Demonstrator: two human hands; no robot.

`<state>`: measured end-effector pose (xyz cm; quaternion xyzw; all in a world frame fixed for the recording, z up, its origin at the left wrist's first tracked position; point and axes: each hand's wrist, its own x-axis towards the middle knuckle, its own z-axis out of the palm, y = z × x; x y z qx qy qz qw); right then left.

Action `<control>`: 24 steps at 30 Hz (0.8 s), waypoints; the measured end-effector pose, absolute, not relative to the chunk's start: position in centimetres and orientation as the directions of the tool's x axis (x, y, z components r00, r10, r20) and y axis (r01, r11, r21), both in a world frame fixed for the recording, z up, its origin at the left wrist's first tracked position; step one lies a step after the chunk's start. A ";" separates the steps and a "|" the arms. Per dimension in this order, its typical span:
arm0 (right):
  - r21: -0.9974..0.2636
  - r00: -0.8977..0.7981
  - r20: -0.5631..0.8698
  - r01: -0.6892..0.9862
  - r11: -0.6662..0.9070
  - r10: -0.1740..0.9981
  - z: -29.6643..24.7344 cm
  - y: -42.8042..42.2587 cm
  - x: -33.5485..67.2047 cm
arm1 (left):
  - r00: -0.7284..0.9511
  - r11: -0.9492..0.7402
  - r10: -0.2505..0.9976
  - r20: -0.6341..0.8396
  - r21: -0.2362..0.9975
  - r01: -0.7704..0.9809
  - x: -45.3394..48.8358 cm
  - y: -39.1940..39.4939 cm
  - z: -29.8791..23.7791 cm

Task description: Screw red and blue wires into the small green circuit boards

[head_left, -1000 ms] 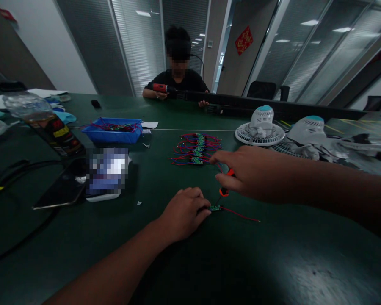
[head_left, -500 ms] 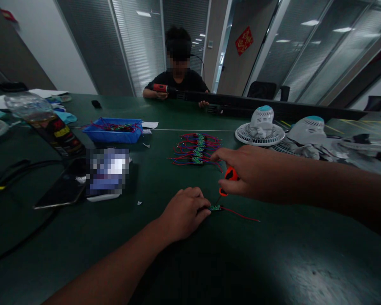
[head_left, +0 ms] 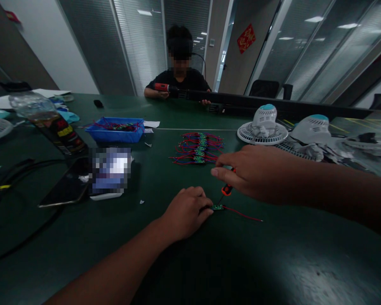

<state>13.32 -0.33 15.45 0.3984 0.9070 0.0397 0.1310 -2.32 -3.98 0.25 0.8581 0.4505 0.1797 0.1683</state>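
My left hand (head_left: pixel 188 211) rests on the table, its fingers closed on one end of a small green circuit board (head_left: pixel 218 207). A red wire (head_left: pixel 243 214) runs from the board's other end to the right. Above the board, my right hand (head_left: pixel 234 170) is closed round an orange and black screwdriver (head_left: pixel 226 189). The screwdriver is tilted, its thin shaft pointing down with the tip at the board; most of its handle is hidden by my fingers. Just beyond lies a row of several green circuit boards (head_left: pixel 200 148) with red and blue wires on both sides.
A blue bin (head_left: pixel 116 132) holds wired boards. On the left are a bottle (head_left: pixel 55 127), a phone (head_left: pixel 65 182) and black cables (head_left: pixel 22 169). White fan-like housings (head_left: pixel 265 123) stand at the right. Across the table (head_left: pixel 165 262), a person holds a red and black power tool (head_left: pixel 161 87).
My right hand has shifted its fingers on the screwdriver handle, thumb and forefinger now closer together. My left hand stays on the board. The whole view has moved slightly.
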 end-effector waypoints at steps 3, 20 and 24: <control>0.189 -0.618 -0.195 0.738 0.647 0.762 15.3 -0.1 13.4 | 0.527 -0.538 0.834 0.162 0.450 0.713 -2.3 -3.9 0.2; 0.094 -0.648 -0.193 0.736 0.671 0.737 15.3 0.0 13.6 | 0.519 -0.520 0.843 0.139 0.457 0.722 -2.2 -3.9 0.5; 0.071 -0.639 -0.213 0.744 0.664 0.739 15.5 -0.1 13.6 | 0.527 -0.531 0.837 0.147 0.453 0.716 -2.2 -3.9 0.3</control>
